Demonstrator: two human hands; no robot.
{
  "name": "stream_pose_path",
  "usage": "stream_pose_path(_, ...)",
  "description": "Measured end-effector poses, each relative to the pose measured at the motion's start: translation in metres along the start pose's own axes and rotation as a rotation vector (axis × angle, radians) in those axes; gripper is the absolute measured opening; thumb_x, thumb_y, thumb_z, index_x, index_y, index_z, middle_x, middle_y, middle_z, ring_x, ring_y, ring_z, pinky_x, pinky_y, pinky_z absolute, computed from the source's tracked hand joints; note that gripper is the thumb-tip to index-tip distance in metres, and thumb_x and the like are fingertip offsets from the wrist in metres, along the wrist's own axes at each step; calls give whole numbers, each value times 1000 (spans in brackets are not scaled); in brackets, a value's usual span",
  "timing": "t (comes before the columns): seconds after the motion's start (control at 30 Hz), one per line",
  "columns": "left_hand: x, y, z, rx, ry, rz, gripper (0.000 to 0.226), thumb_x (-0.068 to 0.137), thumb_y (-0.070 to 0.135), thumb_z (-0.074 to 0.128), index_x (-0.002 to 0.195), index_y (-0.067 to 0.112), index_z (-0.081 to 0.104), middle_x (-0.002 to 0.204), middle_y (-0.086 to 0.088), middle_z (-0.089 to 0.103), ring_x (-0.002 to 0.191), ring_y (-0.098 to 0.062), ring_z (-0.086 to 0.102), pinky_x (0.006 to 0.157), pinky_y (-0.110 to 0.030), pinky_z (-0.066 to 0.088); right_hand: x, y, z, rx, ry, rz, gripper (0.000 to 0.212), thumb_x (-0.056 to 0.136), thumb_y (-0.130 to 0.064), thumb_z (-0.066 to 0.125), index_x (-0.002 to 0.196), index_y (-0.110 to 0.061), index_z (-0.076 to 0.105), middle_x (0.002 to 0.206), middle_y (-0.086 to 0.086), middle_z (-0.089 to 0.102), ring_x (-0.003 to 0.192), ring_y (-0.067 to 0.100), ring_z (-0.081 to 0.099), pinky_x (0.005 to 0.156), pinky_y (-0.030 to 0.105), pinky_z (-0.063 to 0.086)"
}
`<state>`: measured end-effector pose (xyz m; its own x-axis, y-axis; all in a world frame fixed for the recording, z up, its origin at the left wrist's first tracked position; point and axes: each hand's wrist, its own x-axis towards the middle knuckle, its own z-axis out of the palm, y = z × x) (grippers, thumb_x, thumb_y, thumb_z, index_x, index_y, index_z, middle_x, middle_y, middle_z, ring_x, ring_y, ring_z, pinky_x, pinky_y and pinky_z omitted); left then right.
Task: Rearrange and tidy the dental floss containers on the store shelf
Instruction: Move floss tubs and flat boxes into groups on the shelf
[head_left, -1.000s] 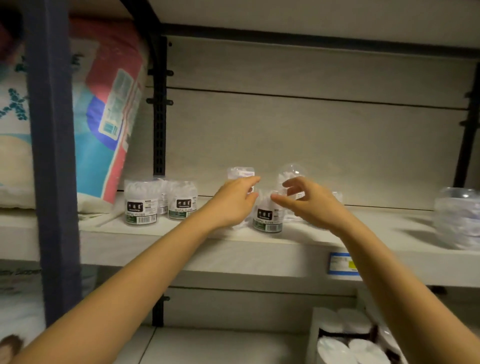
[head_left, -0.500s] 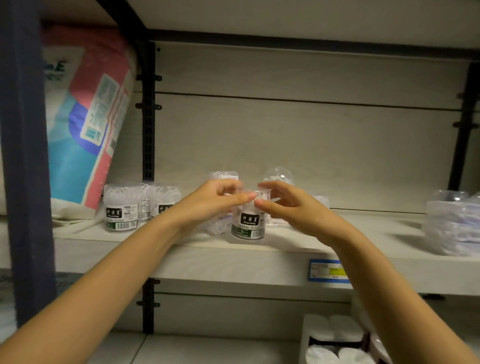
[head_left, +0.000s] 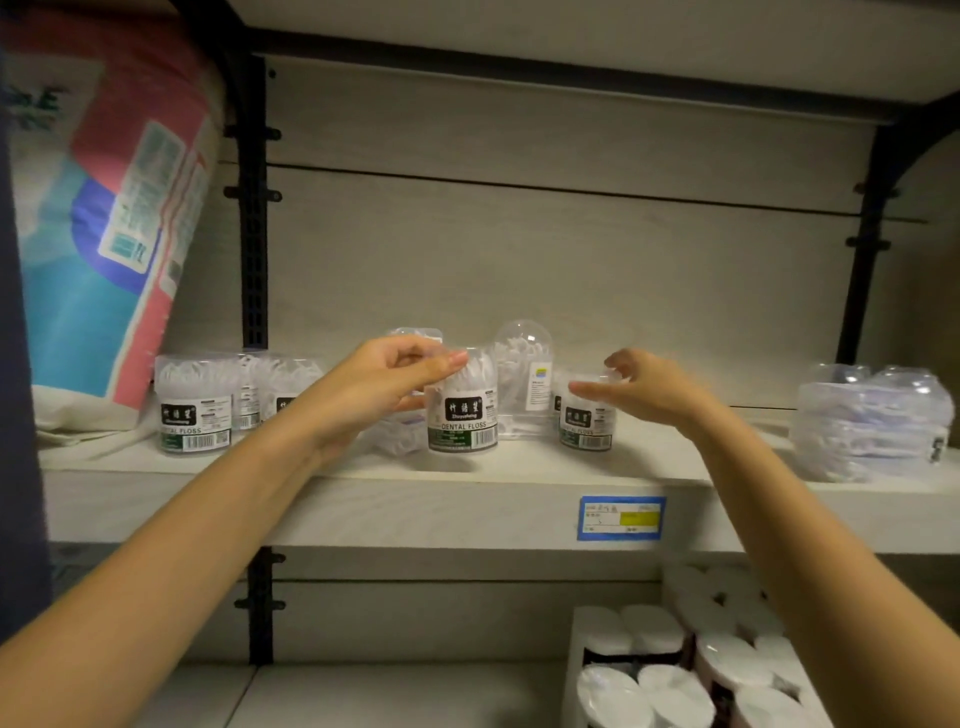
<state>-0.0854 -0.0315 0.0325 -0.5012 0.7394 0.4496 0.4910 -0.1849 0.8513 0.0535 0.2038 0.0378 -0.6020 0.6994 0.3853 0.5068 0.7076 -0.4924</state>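
Pale wood-look shelf (head_left: 363, 499) bears a blue price tag (head_left: 621, 518) on its front edge. On it, the left hand (head_left: 384, 384) pinches the lid of the centre floss jar (head_left: 462, 410), which is upright with "DENTAL FLOSS" facing out. The right hand (head_left: 644, 389) curls round the top of the right floss jar (head_left: 587, 423), also upright. A domed clear container (head_left: 522, 364) stands behind.

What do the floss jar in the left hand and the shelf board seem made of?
Floss jar, pinched at its top by the left hand: clear glossy plastic, probably rigid; white picks show through the wall above a printed label. Shelf board: pale matte wood-grain finish, perhaps laminate; faint streaks, no glare. The core is not visible.
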Motion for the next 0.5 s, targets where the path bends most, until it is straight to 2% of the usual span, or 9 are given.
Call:
stream_pose_path(0.1, -2, -1, 3, -1, 2, -2, 51, 66, 42, 65, 108, 13, 64, 109, -5, 66, 103, -14, 62, 98, -34, 47, 1, 3, 8, 57, 4, 17, 80, 69, -57, 68, 131, -12, 44, 133, 10, 52, 117, 27, 51, 94, 38, 45)
stream_pose_path(0.17, -3, -2, 3, 9, 6, -7, 49, 69, 39, 66, 112, 15, 61, 115, -7, 65, 109, -16, 61, 95, -31, 48, 0, 3, 7, 100, 15, 13, 78, 68, -54, 70, 129, -12, 45, 130, 9, 53, 113, 25, 53, 90, 36, 45)
stream_pose_path(0.3, -4, 1, -1, 47, 17, 8, 53, 74, 37, 66, 120, 14, 58, 120, -6, 62, 111, -14, 60, 89, -23, 51, -15, -4, -19, 203, 81, -115, 81, 64, -57, 71, 128, -15, 48, 121, 6, 57, 103, 21, 56, 86, 35, 48)
stream_pose_path(0.37, -8, 7, -2, 44, 14, 31, 52, 71, 39, 67, 117, 15, 60, 119, -5, 63, 109, -13, 61, 89, -23, 52, -35, -13, -35, 316, -21, -186, 87, 53, -66, 68, 125, -20, 49, 112, -2, 60, 98, 14, 60, 81, 30, 52)
stream_pose_path(0.43, -14, 12, -1, 28, -9, 47, 53, 65, 43, 67, 109, 15, 65, 114, -6, 66, 106, -14, 63, 90, -26, 52, -55, -21, -44, 366, -159, -267, 77, 48, -69, 65, 112, -30, 54, 101, -14, 62, 88, 3, 64, 67, 15, 51)
stream_pose_path(0.5, -21, 17, 1, 6, -56, 66, 50, 62, 44, 67, 102, 15, 68, 108, -6, 69, 99, -12, 66, 84, -21, 55, -71, -29, -46, 372, -249, -324, 69, 48, -71, 69, 106, -37, 54, 99, -18, 63, 86, -4, 64, 61, 9, 50)
